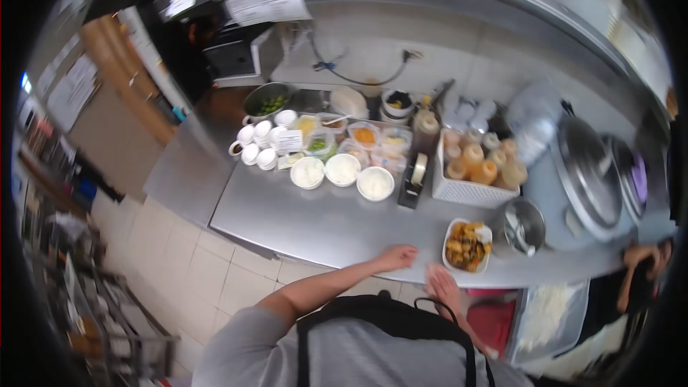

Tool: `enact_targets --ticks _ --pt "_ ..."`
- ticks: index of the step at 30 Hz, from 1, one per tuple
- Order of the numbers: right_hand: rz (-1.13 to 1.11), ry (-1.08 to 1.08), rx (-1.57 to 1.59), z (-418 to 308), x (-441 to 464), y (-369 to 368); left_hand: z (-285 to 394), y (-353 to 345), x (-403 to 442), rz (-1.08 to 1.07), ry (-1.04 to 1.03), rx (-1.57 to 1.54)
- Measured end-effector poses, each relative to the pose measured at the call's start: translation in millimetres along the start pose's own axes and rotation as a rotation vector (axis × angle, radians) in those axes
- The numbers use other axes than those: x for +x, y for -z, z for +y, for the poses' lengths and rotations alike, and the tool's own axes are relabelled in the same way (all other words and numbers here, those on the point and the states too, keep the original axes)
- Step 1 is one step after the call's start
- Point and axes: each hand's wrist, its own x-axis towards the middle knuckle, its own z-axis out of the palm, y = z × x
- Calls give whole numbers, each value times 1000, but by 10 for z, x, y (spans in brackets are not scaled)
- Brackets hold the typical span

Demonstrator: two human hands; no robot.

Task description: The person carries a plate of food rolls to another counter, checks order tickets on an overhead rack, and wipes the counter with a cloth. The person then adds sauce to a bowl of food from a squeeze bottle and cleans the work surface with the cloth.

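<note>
My left hand [396, 258] is over the front edge of the steel counter [287, 215], its fingers loosely extended to the right with nothing visible in them. Close by, my right hand [444, 284] is held at the counter edge, fingers stretched out and holding nothing I can see. Just beyond it sits a white square container [447, 252] filled with browned, saucy chunks of food [467, 245]. A metal pot [527, 223] with utensils inside stands to the right of that container. The two hands are apart from each other.
Three bowls of white rice [342, 170], stacked white cups [262, 133], tubs of chopped toppings [364, 135] and a tape dispenser [413, 180] line the counter. Beyond are a basket of sauce bottles [476, 192] and a large lidded cooker [589, 172]. Another person's arm [631, 272] shows at far right.
</note>
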Motion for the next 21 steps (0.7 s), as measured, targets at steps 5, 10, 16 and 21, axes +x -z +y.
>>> enact_targets --ticks 5,10,16,21 --pt "212 -348 18 424 -766 460 460 -617 468 -127 338 -334" --pt "654 -967 353 1084 -1403 390 635 -851 620 -7 364 -684" --pt "666 -426 1878 1269 -1566 295 794 -740 603 -36 398 -621" --pt "773 -778 1611 457 -12 277 1024 -557 260 -250 308 -675"
